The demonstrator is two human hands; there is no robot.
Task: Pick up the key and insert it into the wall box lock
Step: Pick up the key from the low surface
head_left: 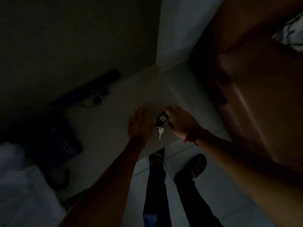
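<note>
Right hand (179,122) around key fob (161,119)

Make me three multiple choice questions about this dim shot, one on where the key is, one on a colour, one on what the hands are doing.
1. Where is the key?
A. Dangling under the dark fob
B. On the floor tiles
C. In the left hand

2. What colour is the band at the right wrist?
A. Blue
B. Red
C. White

3. What is the left hand doing?
A. Gripping the fob
B. Closed in a fist
C. Open, fingers spread, holding nothing

Answers: 1 A, it hangs below the fob held by the right hand. 2 B, it shows red. 3 C, its fingers are spread and empty beside the fob.
</note>
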